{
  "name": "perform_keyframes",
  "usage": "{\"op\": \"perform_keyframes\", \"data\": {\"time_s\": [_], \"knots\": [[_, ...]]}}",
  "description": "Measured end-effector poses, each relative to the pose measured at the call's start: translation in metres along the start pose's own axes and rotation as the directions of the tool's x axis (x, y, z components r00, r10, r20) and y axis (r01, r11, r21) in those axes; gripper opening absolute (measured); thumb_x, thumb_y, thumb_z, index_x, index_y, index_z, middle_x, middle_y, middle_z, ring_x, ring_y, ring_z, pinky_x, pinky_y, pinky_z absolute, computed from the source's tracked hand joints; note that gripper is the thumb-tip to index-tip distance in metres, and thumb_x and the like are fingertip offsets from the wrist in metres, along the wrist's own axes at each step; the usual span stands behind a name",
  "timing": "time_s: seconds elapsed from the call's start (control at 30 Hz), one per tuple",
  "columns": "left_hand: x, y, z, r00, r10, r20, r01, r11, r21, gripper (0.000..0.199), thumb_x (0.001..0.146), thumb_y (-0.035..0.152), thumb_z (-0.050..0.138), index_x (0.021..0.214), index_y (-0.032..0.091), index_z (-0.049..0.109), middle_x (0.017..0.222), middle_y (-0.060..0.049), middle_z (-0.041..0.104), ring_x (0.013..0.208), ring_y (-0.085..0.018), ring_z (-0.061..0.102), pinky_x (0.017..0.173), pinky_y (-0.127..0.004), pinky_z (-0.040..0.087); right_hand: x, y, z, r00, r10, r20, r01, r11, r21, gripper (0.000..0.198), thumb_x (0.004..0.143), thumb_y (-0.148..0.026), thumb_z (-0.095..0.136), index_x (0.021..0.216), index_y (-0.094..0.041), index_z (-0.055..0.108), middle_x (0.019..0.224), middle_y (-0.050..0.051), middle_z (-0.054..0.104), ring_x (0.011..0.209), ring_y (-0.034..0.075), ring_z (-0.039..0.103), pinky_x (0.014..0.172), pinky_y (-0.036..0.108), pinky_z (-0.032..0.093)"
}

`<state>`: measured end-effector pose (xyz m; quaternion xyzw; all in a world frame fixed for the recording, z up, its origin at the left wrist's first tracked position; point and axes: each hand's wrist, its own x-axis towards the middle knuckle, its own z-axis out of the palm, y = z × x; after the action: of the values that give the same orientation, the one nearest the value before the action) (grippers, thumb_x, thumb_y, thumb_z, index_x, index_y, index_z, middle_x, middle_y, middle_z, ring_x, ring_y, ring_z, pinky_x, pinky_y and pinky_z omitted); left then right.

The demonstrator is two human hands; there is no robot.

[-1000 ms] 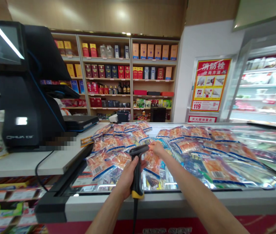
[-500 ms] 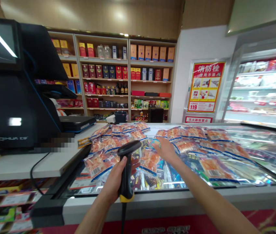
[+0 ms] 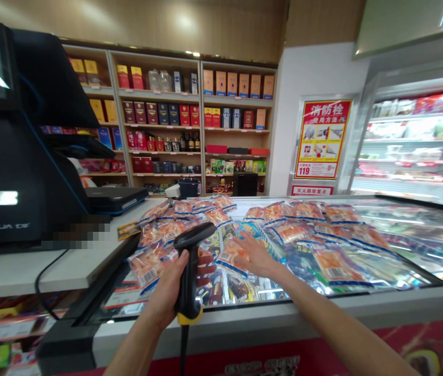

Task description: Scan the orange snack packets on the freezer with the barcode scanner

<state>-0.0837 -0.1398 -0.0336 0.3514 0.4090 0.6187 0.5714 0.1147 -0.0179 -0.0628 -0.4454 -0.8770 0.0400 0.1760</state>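
Note:
My left hand (image 3: pixel 171 288) is wrapped round the handle of a black and yellow barcode scanner (image 3: pixel 188 279), held upright above the front of the chest freezer (image 3: pixel 244 316). The scanner's cable hangs straight down. My right hand (image 3: pixel 255 256) is spread with its fingers apart over a clear, blue-edged food packet (image 3: pixel 227 255) on the freezer top. Its fingertips overlap that packet; whether they press on it I cannot tell. More such packets lie about, including a packet (image 3: pixel 148 263) left of the scanner and a packet (image 3: pixel 336 265) to the right.
A black checkout machine (image 3: pixel 2 183) stands on the white counter (image 3: pixel 99 261) at the left, its cable drooping over the edge. Behind the freezer are shelves (image 3: pixel 158 125) of boxes and bottles. A lit cooler (image 3: pixel 412 151) stands at the right, beyond a red sign (image 3: pixel 323 138).
My right hand has drawn back toward me and spread out over the nearer packet. The scanner stays in my left hand. The whole view has shifted slightly, with things sliding left.

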Motion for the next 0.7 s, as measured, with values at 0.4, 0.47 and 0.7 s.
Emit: {"op": "perform_keyframes", "data": {"time_s": [0.4,0.47,0.7], "knots": [[-0.004,0.004,0.003,0.999,0.027,0.022,-0.029,0.997,0.077,0.033,0.068,0.044,0.05,0.077,0.013,0.055,0.052,0.0,0.057,0.038,-0.007,0.045,0.037,-0.018,0.033,0.026,-0.003,0.007,0.925,0.376,-0.047,-0.365,0.917,0.162,0.062,0.06,-0.056,0.051,0.109,-0.017,0.049,0.094,0.012,0.06,0.088,0.027,0.054,0.071,0.035,0.039],[-0.005,0.002,-0.001,0.997,0.024,0.07,-0.031,0.994,0.104,0.033,0.07,0.044,0.047,0.074,0.013,0.055,0.053,-0.001,0.057,0.039,-0.007,0.044,0.038,-0.018,0.032,0.04,0.0,0.017,0.912,0.407,-0.056,-0.357,0.852,0.382,0.053,0.056,-0.042,0.06,0.103,-0.018,0.053,0.092,0.008,0.061,0.083,0.022,0.056,0.067,0.029,0.04],[-0.011,0.002,-0.002,0.987,-0.042,0.157,0.023,0.992,0.12,0.032,0.073,0.044,0.045,0.075,0.013,0.054,0.056,-0.001,0.056,0.04,-0.007,0.044,0.041,-0.019,0.033,0.06,0.039,0.018,0.722,0.66,-0.208,-0.07,0.369,0.927,0.038,0.056,-0.04,0.054,0.082,-0.012,0.056,0.064,0.002,0.059,0.055,0.012,0.053,0.049,0.023,0.039]]}}
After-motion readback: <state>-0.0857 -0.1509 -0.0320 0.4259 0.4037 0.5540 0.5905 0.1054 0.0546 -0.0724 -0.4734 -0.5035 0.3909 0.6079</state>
